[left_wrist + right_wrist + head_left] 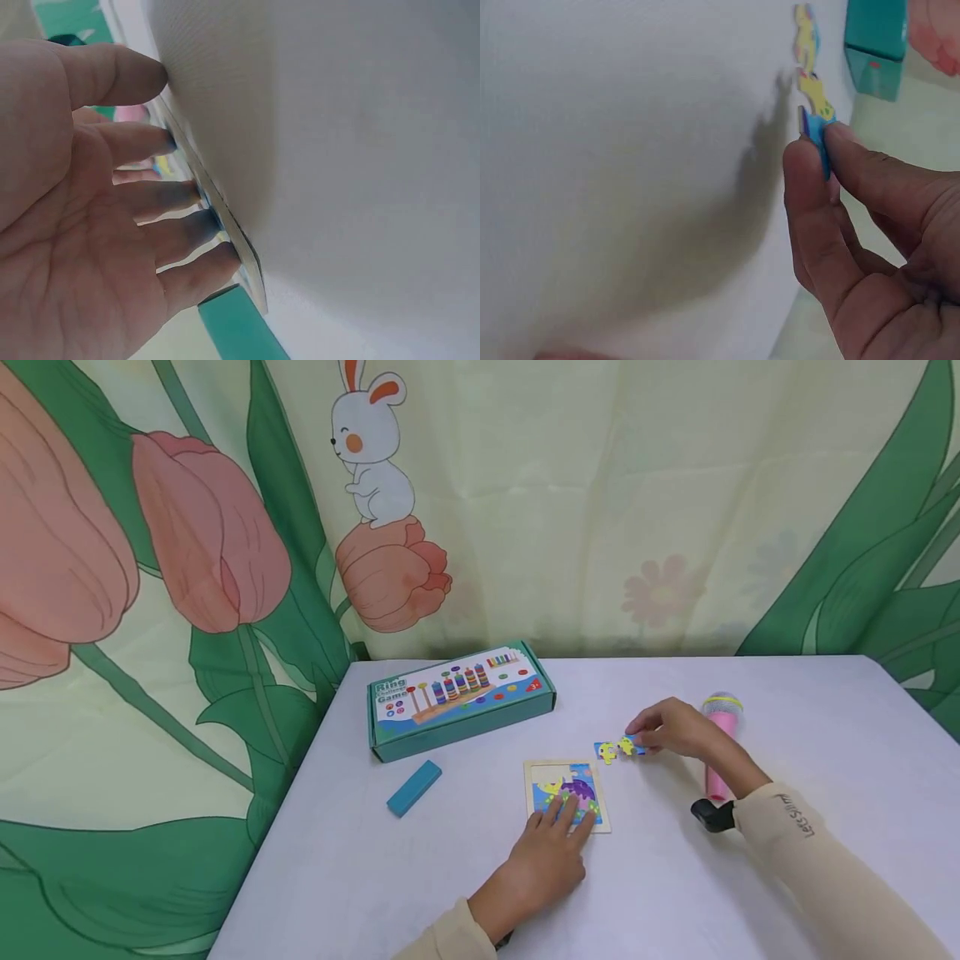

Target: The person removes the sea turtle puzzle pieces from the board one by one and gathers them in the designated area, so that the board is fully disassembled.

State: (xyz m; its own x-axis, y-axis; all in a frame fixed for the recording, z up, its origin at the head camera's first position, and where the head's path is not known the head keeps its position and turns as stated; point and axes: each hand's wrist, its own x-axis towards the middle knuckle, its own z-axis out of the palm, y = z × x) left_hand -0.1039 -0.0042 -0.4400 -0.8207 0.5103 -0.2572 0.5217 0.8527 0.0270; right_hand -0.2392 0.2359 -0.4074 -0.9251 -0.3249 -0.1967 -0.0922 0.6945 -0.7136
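Observation:
My left hand [546,858] rests on a small wooden tray puzzle [529,785], fingers spread over its lower part. A purple and a yellow figure show in its picture, and bare wood shows at its upper left. In the left wrist view the straight fingertips lie at the tray's edge [225,210]. Up and to the right, my right hand [673,728] pinches a blue-and-yellow puzzle piece [816,97] between thumb and fingers. A second puzzle piece [605,752], also blue and yellow, lies just left of the held one.
A green ring game box [465,706] lies at the back left, with a blue block [414,788] in front of it. Beside my right forearm lies a pink toy microphone [722,731]. Behind the white table [330,860] hangs a printed curtain [555,510].

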